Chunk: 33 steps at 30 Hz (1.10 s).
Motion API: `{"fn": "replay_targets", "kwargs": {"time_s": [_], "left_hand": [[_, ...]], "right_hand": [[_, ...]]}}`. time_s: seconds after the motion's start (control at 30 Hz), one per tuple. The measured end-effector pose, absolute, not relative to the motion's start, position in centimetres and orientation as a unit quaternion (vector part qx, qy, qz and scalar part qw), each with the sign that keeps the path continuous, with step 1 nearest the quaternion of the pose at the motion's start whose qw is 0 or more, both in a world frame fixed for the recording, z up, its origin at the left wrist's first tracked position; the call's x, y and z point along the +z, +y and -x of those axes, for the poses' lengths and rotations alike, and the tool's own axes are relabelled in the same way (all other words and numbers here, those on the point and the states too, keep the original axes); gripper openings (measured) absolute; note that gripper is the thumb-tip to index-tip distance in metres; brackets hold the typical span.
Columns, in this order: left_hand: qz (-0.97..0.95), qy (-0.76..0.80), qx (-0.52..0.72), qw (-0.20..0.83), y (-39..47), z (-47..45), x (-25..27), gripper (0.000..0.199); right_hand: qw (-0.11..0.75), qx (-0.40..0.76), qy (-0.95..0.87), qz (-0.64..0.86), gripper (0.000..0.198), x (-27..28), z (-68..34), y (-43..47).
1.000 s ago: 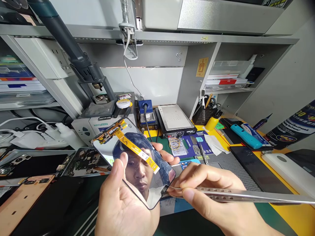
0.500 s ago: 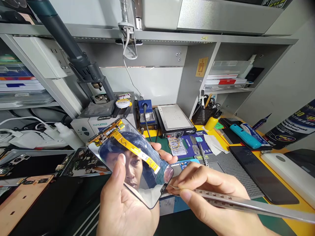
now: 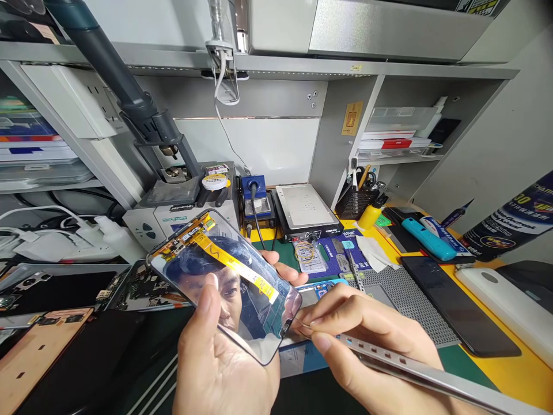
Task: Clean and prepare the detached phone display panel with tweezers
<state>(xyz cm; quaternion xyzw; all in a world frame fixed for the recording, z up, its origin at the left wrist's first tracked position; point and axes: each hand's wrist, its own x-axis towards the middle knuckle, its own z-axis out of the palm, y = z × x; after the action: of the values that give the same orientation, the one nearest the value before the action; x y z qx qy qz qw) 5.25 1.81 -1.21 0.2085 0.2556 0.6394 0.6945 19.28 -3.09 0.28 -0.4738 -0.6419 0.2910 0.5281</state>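
The panel (image 3: pixel 242 300) was bordered in black. Its tape (image 3: pixel 235 264) was yellow with dark printed marks; its flex (image 3: pixel 190 235) was orange-gold. The tweezers (image 3: pixel 436 378) were silver, patterned with a row of square holes. The bench unit (image 3: pixel 326 233) was black, with a pale plate (image 3: pixel 305 202) dotted by small holes; its switch (image 3: pixel 295 239) was red. The stand (image 3: pixel 253 185) was blue. The cup (image 3: pixel 355 206) was black mesh. The bottle (image 3: pixel 369 217) was yellow with a black cap (image 3: pixel 380 200). The hand tool (image 3: pixel 427 237) was turquoise. The can (image 3: pixel 510 216) was dark blue, with white lettering and yellow accents. The perforated mat (image 3: pixel 415 302) was grey, in a regular grid. The tabletop (image 3: pixel 527 372) was yellow; the work mat (image 3: pixel 470 369) was green.
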Motion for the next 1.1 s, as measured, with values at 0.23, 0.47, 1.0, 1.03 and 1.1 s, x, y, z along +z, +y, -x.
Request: {"fn": "replay_targets", "kwargs": {"time_s": [0.23, 0.47, 1.0, 1.03, 1.1], "left_hand": [[-0.15, 0.319, 0.646, 0.677, 2.0, -5.7, -0.3, 0.044], [-0.077, 0.363, 0.616, 0.695, 2.6, -6.1, 0.2, 0.043], [-0.059, 0.366, 0.618, 0.693, 2.4, -6.1, -0.2, 0.038], [-0.056, 0.369, 0.618, 0.692, 2.4, -6.2, -0.1, 0.038], [-0.054, 0.372, 0.62, 0.689, 2.5, -6.2, 0.1, 0.04]], "right_hand": [[0.547, 0.321, -0.616, 0.468, 0.016, 0.0, -19.4, -3.3], [0.55, 0.345, -0.611, 0.454, 0.015, 0.0, -19.3, -3.2], [0.558, 0.376, -0.592, 0.444, 0.014, -0.5, -19.5, -3.1], [0.557, 0.388, -0.584, 0.444, 0.012, -0.6, -19.6, -3.2], [0.552, 0.41, -0.573, 0.444, 0.011, -0.8, -19.8, -3.4]]}}
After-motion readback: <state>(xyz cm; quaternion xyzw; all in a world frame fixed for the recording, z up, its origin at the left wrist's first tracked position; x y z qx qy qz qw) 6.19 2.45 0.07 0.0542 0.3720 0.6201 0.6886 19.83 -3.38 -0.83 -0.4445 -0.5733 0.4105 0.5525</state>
